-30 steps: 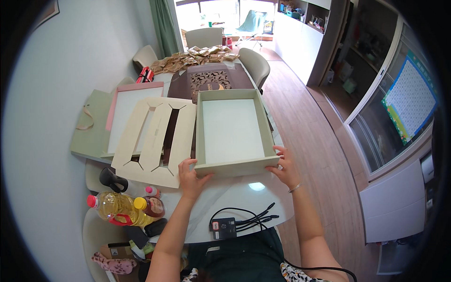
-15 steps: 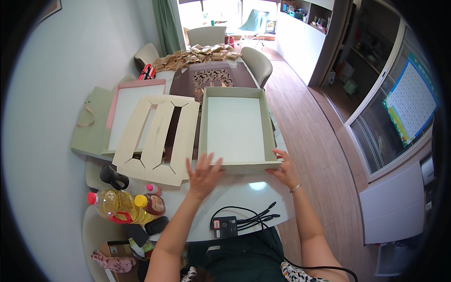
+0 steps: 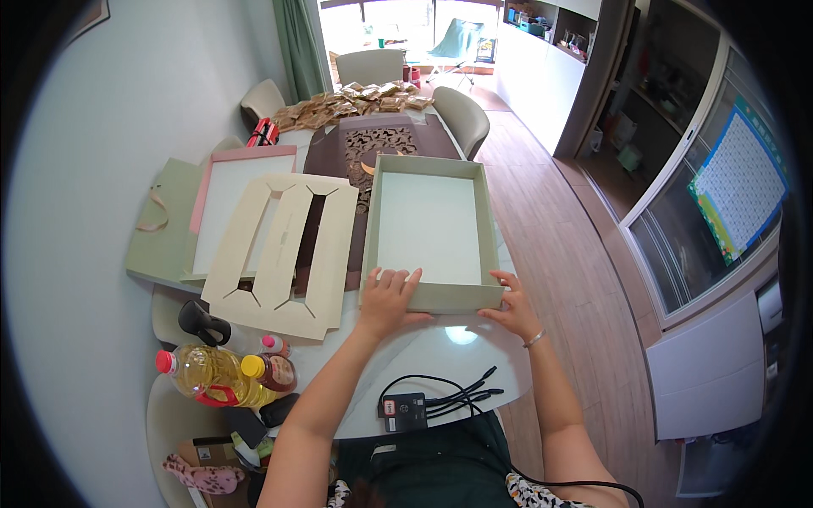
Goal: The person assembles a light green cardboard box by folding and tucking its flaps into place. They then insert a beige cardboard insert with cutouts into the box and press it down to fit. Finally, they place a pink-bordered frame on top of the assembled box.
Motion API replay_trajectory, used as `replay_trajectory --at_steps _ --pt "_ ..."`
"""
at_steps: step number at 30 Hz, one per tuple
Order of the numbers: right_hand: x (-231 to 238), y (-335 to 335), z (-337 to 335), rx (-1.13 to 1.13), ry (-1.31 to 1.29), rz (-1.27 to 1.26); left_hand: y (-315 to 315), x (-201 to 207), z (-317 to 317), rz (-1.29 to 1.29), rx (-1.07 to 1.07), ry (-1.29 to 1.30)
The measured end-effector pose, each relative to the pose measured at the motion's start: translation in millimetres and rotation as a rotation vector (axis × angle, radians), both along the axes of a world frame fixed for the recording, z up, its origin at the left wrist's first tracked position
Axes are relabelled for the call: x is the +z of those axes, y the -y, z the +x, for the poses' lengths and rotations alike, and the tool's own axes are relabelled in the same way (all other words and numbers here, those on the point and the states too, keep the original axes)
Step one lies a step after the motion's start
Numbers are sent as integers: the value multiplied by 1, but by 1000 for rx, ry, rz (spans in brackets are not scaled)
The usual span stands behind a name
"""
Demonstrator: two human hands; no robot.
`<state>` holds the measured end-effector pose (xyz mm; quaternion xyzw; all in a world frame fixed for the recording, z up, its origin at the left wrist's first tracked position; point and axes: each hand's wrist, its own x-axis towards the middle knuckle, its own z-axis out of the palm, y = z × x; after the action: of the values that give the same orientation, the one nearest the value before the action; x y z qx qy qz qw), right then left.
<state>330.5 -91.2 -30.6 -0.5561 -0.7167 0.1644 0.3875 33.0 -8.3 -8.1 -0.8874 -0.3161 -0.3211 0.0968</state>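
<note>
Box [image 3: 428, 229] held at the near end only — bit sketchy?

So it's sitting open side up, right between the hands and stretching away from them. Left hand [image 3: 389, 300] has its fingers hooked over the near wall with the thumb outside; right hand [image 3: 511, 311] cups the near right corner, fingertips at the side wall and thumb at the front. Both are grasping it, lightly by the look of things. Can't tell if the near edge is flat on the table [image 3: 423, 351] or a touch raised.

My worry: nothing supports the far end, so lifting from here could make it dip or flex the near wall. A shove left might catch the card [image 3: 282, 245] just left of the grip and crease it. A push right could leave it hanging past the table edge, which runs close by that hand. And the cables [image 3: 457, 398] nearer the body could snag a forearm.

Materials: matte pale green walls, stiff-looking, straight-sided, whitish smooth floor. The card is flat cream stuff, long slots with forked ends — probably bends easily. Beyond the grip there's a dark brown sheet [image 3: 326, 157] with a lacy patterned panel. Tabletop's glossy and marbled, likely slippery.
</note>
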Motion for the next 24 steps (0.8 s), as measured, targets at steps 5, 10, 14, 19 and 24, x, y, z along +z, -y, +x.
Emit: replay_trajectory --at_steps 5,10,14,19,24 --pt "7 3 -6 -46 106 90 -4 -10 -1 46 19 -11" --pt "27 6 -13 34 209 47 -4 -14 -6 207 33 74" --pt "25 6 -14 139 243 45 4 -3 -12 240 9 75" --pt "32 31 -24 363 23 -94 40 23 -35 117 -89 -4" --pt "35 47 -24 415 9 -75 63 42 -42 -223 -173 -246"
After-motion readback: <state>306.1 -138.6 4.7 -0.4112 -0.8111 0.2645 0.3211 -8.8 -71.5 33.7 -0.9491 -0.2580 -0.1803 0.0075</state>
